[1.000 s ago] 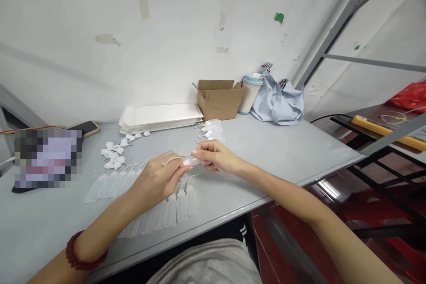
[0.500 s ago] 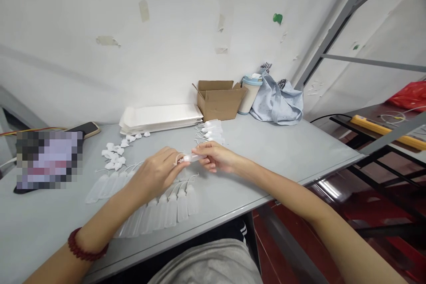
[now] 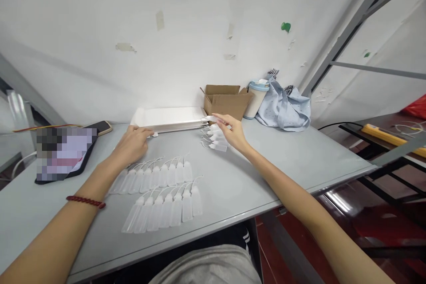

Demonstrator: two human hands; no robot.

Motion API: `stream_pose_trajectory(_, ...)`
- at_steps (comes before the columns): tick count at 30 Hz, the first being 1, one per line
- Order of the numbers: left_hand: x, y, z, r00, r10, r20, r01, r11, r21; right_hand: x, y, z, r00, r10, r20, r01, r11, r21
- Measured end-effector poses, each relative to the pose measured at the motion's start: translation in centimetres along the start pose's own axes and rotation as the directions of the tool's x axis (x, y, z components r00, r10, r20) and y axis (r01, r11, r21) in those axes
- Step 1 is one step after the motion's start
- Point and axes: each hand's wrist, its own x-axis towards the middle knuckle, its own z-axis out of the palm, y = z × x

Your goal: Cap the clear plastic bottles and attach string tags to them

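Observation:
My right hand (image 3: 233,132) pinches a small translucent squeeze bottle (image 3: 213,118) with a white top, above a stack of similar bottles (image 3: 218,146) in front of the cardboard box. On the left, my left hand (image 3: 133,144) reaches palm down over the table with its fingers stretched out. A small white cap (image 3: 155,135) lies by its fingertips; whatever is under the palm is hidden. Between my arms and the table's front edge lie two rows of translucent bottles, a back row (image 3: 164,175) and a front row (image 3: 163,211), each bottle with a thin white tube at its top.
Flat white packaging (image 3: 169,117) lies against the wall beside an open cardboard box (image 3: 228,104). Further right stand a lidded cup (image 3: 256,100) and a light blue cloth bag (image 3: 282,106). At far left are a tablet-like device with a blurred screen (image 3: 65,153) and a phone (image 3: 103,127).
My hands have parted. The right one carried a bottle up to the stack by the box, and the left one moved left to the white caps. The view has shifted slightly.

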Motion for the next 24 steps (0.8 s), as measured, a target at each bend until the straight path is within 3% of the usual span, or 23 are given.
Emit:
stream_pose_trajectory(2, 0.3, 0.1, 0.1, 1.000, -0.019, 0.024, 0.018, 1.000, 0.015, 0.4, 1.0, 0.0, 0.995, -0.088, 0.040, 0.094, 0.976, -0.196)
stream_pose_trajectory(5, 0.5, 0.2, 0.4, 0.998, -0.039, 0.041, 0.038, 0.999, 0.027, 0.7, 2.3, 0.1, 0.993, -0.069, 0.097, 0.101, 0.918, -0.383)
stream_pose_trajectory(9, 0.4, 0.0, 1.0, 0.996, -0.052, 0.072, 0.047, 0.997, 0.065, 0.8, 3.4, 0.3, 0.990, 0.037, 0.136, 0.037, 0.866, -0.498)
stream_pose_trajectory(12, 0.3, 0.0, 1.1, 0.995, -0.050, 0.087, 0.043, 0.996, 0.077, 0.6, 3.3, 0.4, 0.994, 0.053, 0.099, 0.008, 0.845, -0.535)
stream_pose_trajectory(16, 0.2, 0.1, 0.8, 0.994, -0.044, 0.101, 0.037, 0.997, 0.069, -0.2, 1.5, 0.4, 0.998, -0.022, 0.056, 0.047, 0.865, -0.500)
stream_pose_trajectory(19, 0.1, 0.3, 0.8, 0.995, -0.002, 0.103, -0.002, 0.999, 0.033, -1.2, -1.0, 0.3, 0.997, -0.018, 0.077, 0.046, 0.926, -0.374)
stream_pose_trajectory(22, 0.0, 0.5, 0.8, 0.994, 0.039, 0.099, -0.040, 0.999, 0.000, -2.3, -3.7, 0.0, 0.975, 0.175, 0.139, -0.145, 0.969, -0.201)
stream_pose_trajectory(24, 0.0, 0.7, 0.8, 0.995, 0.048, 0.091, -0.047, 0.999, -0.016, -3.0, -5.3, -0.2, 0.902, 0.284, 0.327, -0.255, 0.958, -0.128)
